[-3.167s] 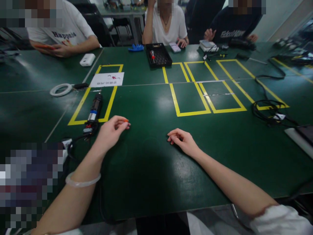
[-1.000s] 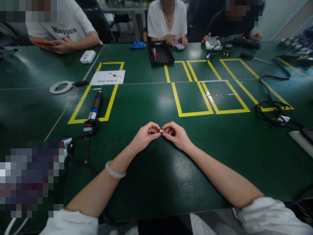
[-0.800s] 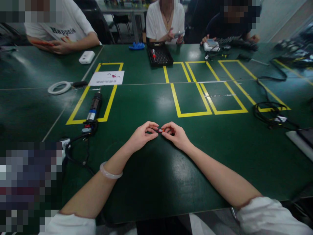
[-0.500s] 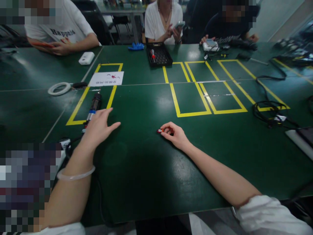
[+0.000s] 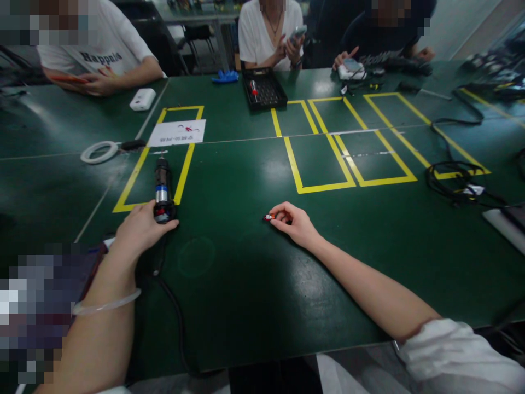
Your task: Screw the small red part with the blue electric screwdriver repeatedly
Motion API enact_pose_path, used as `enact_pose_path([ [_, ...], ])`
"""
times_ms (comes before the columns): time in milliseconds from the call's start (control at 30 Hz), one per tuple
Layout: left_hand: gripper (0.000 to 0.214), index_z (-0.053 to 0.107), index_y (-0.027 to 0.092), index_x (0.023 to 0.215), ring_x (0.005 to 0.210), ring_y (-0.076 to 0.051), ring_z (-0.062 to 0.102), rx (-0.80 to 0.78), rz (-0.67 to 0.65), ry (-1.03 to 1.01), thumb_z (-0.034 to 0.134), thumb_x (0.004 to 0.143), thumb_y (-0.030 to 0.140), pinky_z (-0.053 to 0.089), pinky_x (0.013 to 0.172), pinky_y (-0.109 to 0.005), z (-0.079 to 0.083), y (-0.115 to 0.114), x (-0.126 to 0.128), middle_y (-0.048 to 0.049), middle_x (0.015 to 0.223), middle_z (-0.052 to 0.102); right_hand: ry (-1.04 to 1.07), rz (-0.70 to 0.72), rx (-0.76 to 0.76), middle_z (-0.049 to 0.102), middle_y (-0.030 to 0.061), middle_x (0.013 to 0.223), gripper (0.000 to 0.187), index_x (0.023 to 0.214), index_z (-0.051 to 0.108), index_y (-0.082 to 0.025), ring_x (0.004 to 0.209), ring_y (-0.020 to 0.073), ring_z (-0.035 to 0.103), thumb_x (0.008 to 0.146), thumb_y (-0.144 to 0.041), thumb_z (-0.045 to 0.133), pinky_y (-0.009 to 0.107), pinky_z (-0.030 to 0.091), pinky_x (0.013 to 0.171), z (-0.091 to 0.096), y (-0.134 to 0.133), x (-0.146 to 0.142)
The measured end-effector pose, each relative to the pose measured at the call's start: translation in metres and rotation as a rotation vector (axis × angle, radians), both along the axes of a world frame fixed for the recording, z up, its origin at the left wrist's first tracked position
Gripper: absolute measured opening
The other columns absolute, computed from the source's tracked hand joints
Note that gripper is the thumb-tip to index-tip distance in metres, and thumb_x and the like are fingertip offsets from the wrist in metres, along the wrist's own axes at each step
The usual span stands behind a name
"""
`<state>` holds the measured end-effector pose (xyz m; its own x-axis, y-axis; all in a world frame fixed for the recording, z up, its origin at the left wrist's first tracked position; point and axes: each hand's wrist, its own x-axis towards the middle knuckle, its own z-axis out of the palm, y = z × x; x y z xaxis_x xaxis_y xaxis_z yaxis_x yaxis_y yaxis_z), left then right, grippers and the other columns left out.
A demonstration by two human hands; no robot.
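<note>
My left hand [image 5: 137,232] is closed round the near end of a black corded tool with a silver and blue band [image 5: 162,186], which lies in a yellow-taped rectangle [image 5: 184,164] on the green table [image 5: 246,284]. My right hand [image 5: 295,223] rests on the table near the middle, its fingers pinched on a small red and silver part [image 5: 268,217] that touches the tabletop. The tool's black cable [image 5: 172,306] runs back toward me beside my left forearm.
A black tray [image 5: 262,90], blue item [image 5: 225,77] and white box [image 5: 142,99] lie at the far side, where three other people sit. White ring [image 5: 98,151] and paper sheet [image 5: 177,133] lie at left. Coiled black cables [image 5: 451,180] lie at right beside more yellow rectangles [image 5: 320,164].
My left hand let go of the small part, swung left and closed on the near end of the corded tool. My right hand stayed put with the part.
</note>
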<state>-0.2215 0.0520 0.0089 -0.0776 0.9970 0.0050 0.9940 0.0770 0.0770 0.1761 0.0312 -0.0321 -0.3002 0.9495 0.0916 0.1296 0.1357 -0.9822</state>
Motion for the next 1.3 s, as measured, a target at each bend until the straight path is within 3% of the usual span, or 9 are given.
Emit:
enact_pose_path([
  [167, 0.065, 0.050, 0.014, 0.127, 0.109, -0.043, 0.058, -0.043, 0.021, 0.010, 0.057, 0.079, 0.058, 0.048, 0.083, -0.051, 0.012, -0.013, 0.063, -0.0229, 0.120, 0.055, 0.004, -0.005, -0.011, 0.060, -0.0004, 0.076, 0.019, 0.098, 0.062, -0.018, 0.062, 0.0107, 0.053, 0.080, -0.027, 0.066, 0.025, 0.044, 0.058, 0.000, 0.000, 0.000],
  [433, 0.070, 0.047, 0.011, 0.133, 0.099, -0.035, 0.061, 0.013, -0.201, 0.024, 0.059, 0.079, 0.055, 0.048, 0.084, -0.044, 0.011, -0.024, 0.156, -0.0194, 0.115, 0.056, -0.103, -0.089, 0.112, 0.063, 0.0027, 0.086, 0.015, 0.096, 0.063, -0.020, 0.073, 0.0140, 0.058, 0.082, -0.024, 0.065, 0.027, 0.047, 0.065, 0.000, 0.001, 0.001],
  [633, 0.079, 0.039, 0.015, 0.143, 0.103, -0.032, 0.058, 0.084, -0.351, -0.118, 0.067, 0.076, 0.048, 0.045, 0.090, -0.041, 0.002, -0.030, 0.208, -0.0157, 0.113, 0.057, -0.207, -0.167, 0.221, 0.065, 0.0035, 0.090, 0.013, 0.096, 0.063, -0.020, 0.080, 0.0164, 0.060, 0.083, -0.020, 0.063, 0.030, 0.047, 0.070, -0.004, 0.004, 0.007],
  [767, 0.080, 0.039, 0.014, 0.144, 0.108, -0.033, 0.055, 0.093, -0.403, -0.174, 0.067, 0.077, 0.045, 0.043, 0.094, -0.042, -0.001, -0.032, 0.224, -0.0165, 0.117, 0.055, -0.236, -0.139, 0.253, 0.064, 0.0032, 0.089, 0.013, 0.096, 0.063, -0.020, 0.081, 0.0171, 0.060, 0.083, -0.018, 0.063, 0.030, 0.047, 0.072, -0.005, 0.005, 0.008],
  [967, 0.078, 0.038, 0.015, 0.146, 0.107, -0.032, 0.054, 0.092, -0.404, -0.188, 0.065, 0.079, 0.047, 0.043, 0.092, -0.041, -0.002, -0.032, 0.226, -0.0166, 0.122, 0.053, -0.272, -0.119, 0.307, 0.062, 0.0048, 0.091, 0.011, 0.095, 0.068, -0.020, 0.082, 0.0174, 0.059, 0.084, -0.020, 0.066, 0.030, 0.048, 0.073, -0.002, 0.003, 0.007],
  [1300, 0.070, 0.039, 0.015, 0.144, 0.099, -0.029, 0.056, 0.119, -0.313, -0.039, 0.052, 0.088, 0.055, 0.044, 0.080, -0.037, 0.000, -0.030, 0.238, -0.0145, 0.115, 0.053, -0.185, -0.198, 0.225, 0.074, 0.0036, 0.086, 0.021, 0.105, 0.065, -0.018, 0.071, 0.0145, 0.066, 0.087, -0.017, 0.053, 0.026, 0.051, 0.068, 0.002, -0.001, 0.006],
])
